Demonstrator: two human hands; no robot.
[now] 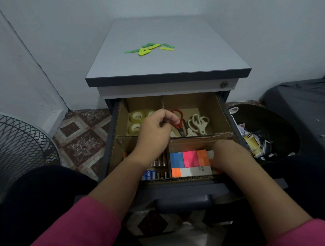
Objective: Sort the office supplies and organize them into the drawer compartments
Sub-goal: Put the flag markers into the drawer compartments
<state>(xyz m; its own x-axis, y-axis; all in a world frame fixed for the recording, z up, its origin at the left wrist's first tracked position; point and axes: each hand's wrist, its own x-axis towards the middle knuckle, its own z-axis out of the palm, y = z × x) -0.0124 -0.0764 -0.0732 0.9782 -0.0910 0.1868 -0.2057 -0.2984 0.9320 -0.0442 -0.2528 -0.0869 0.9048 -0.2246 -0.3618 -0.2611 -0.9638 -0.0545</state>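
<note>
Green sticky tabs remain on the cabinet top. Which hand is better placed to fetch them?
Left, probably: the left hand is raised, further back; the right hand is down among the sticky-note pads.

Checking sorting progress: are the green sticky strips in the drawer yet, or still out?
Still out. The green sticky strips lie scattered on the cabinet top, above the open drawer.

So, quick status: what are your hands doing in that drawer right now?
Left hand curled over the back compartments, grip unclear. Right hand down among sticky notes, fingers hidden. Green strips unsorted on the cabinet top. Nothing in the way.
</note>
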